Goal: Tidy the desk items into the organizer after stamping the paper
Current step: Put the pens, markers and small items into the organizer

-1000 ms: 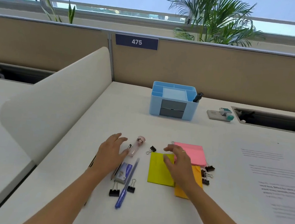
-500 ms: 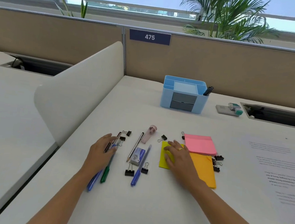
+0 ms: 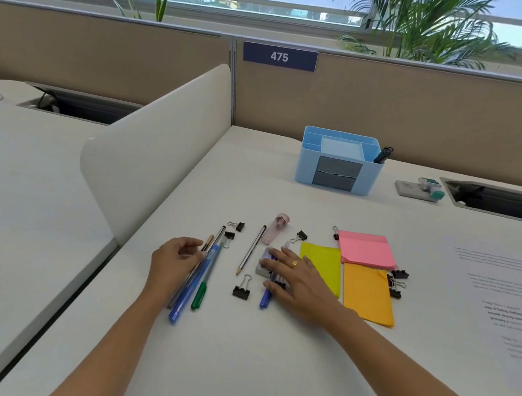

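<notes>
We note the bench (image 3: 238, 369) carrying the paper (image 3: 497, 297) at far right and the organizer (image 3: 338, 163) at the back, well apart from the loose items near us, so sorting looks barely begun. The left hand (image 3: 173, 261) curls against the pens (image 3: 195, 282), seemingly raking them into one bundle; we cannot tell if it grips. The right hand (image 3: 296, 280) lies flat, fingers straight, on a blue pen (image 3: 265, 299) and a box (image 3: 263, 266), likely herding them together; clips (image 3: 241, 289) lie scattered around.
</notes>
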Available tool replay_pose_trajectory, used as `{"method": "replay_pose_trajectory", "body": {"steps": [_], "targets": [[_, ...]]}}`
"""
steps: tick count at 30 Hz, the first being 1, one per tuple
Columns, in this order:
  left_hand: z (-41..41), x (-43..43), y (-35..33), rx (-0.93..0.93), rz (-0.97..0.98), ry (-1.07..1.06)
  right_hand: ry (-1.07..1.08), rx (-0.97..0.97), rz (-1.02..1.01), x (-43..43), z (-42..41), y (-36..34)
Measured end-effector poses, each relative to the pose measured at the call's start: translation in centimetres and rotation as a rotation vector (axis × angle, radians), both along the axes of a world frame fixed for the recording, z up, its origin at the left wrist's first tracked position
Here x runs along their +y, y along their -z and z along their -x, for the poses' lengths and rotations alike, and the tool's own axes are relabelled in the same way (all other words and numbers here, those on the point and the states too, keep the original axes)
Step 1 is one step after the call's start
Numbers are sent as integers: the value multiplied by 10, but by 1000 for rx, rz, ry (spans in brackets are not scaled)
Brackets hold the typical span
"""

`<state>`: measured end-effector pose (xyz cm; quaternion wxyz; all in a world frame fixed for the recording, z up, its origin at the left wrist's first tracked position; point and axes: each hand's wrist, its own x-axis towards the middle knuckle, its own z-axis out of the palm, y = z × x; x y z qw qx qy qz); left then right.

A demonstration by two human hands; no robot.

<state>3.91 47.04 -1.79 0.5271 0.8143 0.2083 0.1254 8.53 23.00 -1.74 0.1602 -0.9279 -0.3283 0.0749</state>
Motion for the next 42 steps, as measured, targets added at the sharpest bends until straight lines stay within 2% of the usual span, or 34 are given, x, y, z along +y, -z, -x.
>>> {"method": "replay_pose_trajectory", "body": {"steps": [8,15,20,24,30,42], "targets": [[-9,-6,-9,85,-198,45,69,-27,-26,-14,-8,-6],[-22,-13,-17,215,-305,66,-60,-99,-104,12,-10,-21],[-29,-19,-27,345,-375,66,-191,-107,21,37,-17,-26],[-35,-19,-29,412,-393,77,-268,-207,165,47,-24,-20],[-40,-17,-25,477,-365,88,-312,-265,204,42,-29,-17],[-61,-32,-27,357,-523,147,-350,-232,239,29,-25,-32]]}}
